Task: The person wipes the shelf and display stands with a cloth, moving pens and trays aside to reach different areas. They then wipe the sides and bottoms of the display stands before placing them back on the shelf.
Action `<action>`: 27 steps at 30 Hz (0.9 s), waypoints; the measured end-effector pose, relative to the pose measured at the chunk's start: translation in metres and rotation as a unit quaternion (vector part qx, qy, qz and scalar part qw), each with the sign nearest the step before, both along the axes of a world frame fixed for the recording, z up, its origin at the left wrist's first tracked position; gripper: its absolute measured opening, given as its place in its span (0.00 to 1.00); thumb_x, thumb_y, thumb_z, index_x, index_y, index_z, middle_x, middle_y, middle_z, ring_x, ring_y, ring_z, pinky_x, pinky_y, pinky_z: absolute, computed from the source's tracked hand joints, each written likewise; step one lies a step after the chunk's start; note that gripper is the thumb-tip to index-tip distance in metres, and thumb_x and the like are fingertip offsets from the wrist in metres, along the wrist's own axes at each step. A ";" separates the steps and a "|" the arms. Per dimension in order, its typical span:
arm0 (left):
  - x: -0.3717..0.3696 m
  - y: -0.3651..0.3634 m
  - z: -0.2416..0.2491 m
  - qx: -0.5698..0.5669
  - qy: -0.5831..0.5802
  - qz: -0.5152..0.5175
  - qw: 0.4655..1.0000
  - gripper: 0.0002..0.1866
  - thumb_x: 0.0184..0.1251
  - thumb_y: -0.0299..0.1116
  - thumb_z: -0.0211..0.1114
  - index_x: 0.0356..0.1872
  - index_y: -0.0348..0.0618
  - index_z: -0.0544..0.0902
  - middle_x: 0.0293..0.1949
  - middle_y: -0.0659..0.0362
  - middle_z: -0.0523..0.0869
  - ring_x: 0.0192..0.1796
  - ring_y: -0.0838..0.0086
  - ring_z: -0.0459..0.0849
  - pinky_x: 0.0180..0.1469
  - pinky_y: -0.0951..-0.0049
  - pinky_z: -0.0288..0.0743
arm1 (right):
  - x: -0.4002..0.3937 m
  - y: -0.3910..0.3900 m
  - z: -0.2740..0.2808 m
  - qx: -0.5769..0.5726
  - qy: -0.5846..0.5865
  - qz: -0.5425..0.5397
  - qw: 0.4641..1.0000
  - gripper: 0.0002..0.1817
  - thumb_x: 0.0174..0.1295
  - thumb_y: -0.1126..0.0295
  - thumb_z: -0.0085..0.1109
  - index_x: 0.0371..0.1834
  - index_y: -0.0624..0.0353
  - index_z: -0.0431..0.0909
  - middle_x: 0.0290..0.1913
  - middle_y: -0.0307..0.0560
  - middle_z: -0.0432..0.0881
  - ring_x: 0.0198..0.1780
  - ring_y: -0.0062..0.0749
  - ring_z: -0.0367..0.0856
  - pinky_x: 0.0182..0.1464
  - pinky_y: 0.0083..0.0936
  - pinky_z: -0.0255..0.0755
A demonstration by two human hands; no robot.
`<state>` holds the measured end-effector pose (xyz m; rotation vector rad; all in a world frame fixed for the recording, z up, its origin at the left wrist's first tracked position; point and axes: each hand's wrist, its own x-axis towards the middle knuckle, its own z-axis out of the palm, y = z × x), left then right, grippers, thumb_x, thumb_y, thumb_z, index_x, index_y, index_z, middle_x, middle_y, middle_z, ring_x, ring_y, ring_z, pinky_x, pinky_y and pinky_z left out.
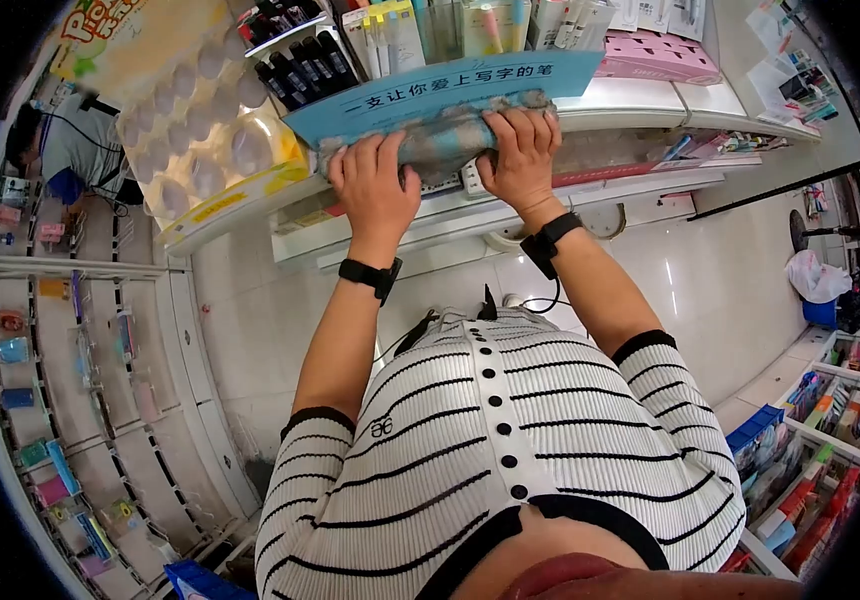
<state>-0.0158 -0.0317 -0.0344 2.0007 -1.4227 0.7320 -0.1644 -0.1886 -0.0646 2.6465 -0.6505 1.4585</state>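
Observation:
A rumpled grey and light-blue cloth [447, 141] stretches along the front edge of a shelf, below a blue sign [450, 92] with Chinese writing. My left hand [378, 184] grips its left end with bent fingers. At the other end, my right hand [524, 152] has its fingers curled over the cloth. Fabric lies bunched between the two hands, and it touches the lower part of the sign. My palms and what lies under the cloth are hidden.
Black pens [302, 70] stand behind the sign, with a pink box [655, 58] to their right. A yellow display tray [208, 150] with round hollows is on the left. Hanging racks [80, 370] line the left side, where another person [85, 145] is bent over. A blue bin [820, 313] stands right.

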 end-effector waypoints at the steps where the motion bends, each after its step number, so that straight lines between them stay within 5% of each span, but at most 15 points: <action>1: 0.000 0.000 0.000 0.001 0.001 0.001 1.000 0.24 0.53 0.32 0.67 0.55 0.49 0.79 0.52 0.56 0.79 0.59 0.60 0.74 0.70 0.51 0.56 | 0.001 0.000 -0.001 -0.001 -0.002 -0.004 1.000 0.35 0.41 0.65 0.65 0.60 0.43 0.72 0.55 0.40 0.70 0.64 0.39 0.64 0.74 0.46 0.45; 11: 0.000 0.000 0.004 -0.012 0.000 -0.002 1.000 0.23 0.51 0.30 0.66 0.53 0.49 0.81 0.50 0.57 0.79 0.57 0.61 0.76 0.69 0.54 0.58 | 0.000 0.004 0.003 0.007 0.009 -0.016 1.000 0.34 0.42 0.67 0.64 0.59 0.43 0.72 0.55 0.40 0.70 0.65 0.40 0.63 0.75 0.47 0.43; 17: 0.003 0.000 0.000 0.008 0.018 0.000 1.000 0.25 0.51 0.33 0.68 0.54 0.52 0.80 0.52 0.57 0.79 0.58 0.61 0.75 0.70 0.53 0.55 | -0.041 0.021 0.045 0.143 0.002 0.110 0.984 0.41 0.47 0.71 0.61 0.72 0.50 0.66 0.69 0.47 0.69 0.73 0.47 0.60 0.77 0.48 0.47; 18: 0.004 -0.002 0.000 0.010 0.018 0.002 1.000 0.25 0.50 0.33 0.68 0.54 0.52 0.80 0.52 0.58 0.80 0.58 0.61 0.75 0.70 0.53 0.55 | -0.048 0.025 0.051 0.359 -0.102 0.235 0.898 0.41 0.53 0.68 0.60 0.75 0.55 0.61 0.73 0.50 0.64 0.76 0.48 0.57 0.78 0.47 0.46; 19: 0.004 -0.003 0.000 0.008 0.019 0.000 1.000 0.25 0.50 0.33 0.68 0.54 0.52 0.80 0.52 0.58 0.80 0.58 0.61 0.75 0.70 0.53 0.55 | -0.053 0.028 0.057 0.546 -0.198 0.341 0.740 0.42 0.59 0.64 0.59 0.79 0.59 0.56 0.78 0.53 0.59 0.80 0.48 0.53 0.80 0.46 0.46; 20: 0.004 -0.003 -0.001 0.004 0.016 0.002 1.000 0.25 0.50 0.33 0.68 0.54 0.52 0.80 0.52 0.58 0.80 0.58 0.61 0.75 0.71 0.53 0.54 | -0.060 0.029 0.068 0.546 -0.199 0.338 0.740 0.42 0.59 0.64 0.59 0.79 0.59 0.56 0.78 0.53 0.59 0.80 0.48 0.53 0.80 0.46 0.46; 21: 0.004 -0.003 -0.002 0.000 0.012 0.003 1.000 0.26 0.49 0.33 0.68 0.54 0.52 0.80 0.52 0.58 0.80 0.58 0.61 0.74 0.71 0.53 0.54 | -0.067 0.030 0.081 0.700 -0.285 0.464 0.462 0.41 0.64 0.59 0.54 0.79 0.63 0.52 0.80 0.55 0.54 0.81 0.47 0.50 0.81 0.45 0.43; 22: 0.003 -0.002 -0.001 0.001 0.012 -0.001 1.000 0.26 0.49 0.33 0.68 0.54 0.52 0.80 0.52 0.58 0.80 0.58 0.61 0.74 0.71 0.53 0.54 | -0.072 0.030 0.088 0.764 -0.337 0.534 0.128 0.42 0.69 0.54 0.50 0.80 0.66 0.49 0.82 0.57 0.49 0.82 0.46 0.46 0.82 0.45 0.40; 23: 0.002 -0.002 0.000 0.002 0.014 0.002 1.000 0.26 0.49 0.33 0.68 0.54 0.52 0.80 0.52 0.58 0.80 0.59 0.61 0.74 0.71 0.54 0.53 | -0.074 0.030 0.089 0.758 -0.347 0.537 0.125 0.44 0.72 0.45 0.43 0.79 0.68 0.48 0.82 0.60 0.47 0.82 0.47 0.45 0.82 0.46 0.41; 27: 0.001 -0.002 0.000 0.003 0.017 0.008 1.000 0.25 0.50 0.33 0.68 0.54 0.53 0.80 0.52 0.57 0.80 0.60 0.60 0.73 0.71 0.54 0.52 | -0.081 0.031 0.095 0.750 -0.337 0.559 0.106 0.44 0.73 0.44 0.43 0.80 0.68 0.47 0.82 0.60 0.47 0.82 0.49 0.44 0.82 0.46 0.41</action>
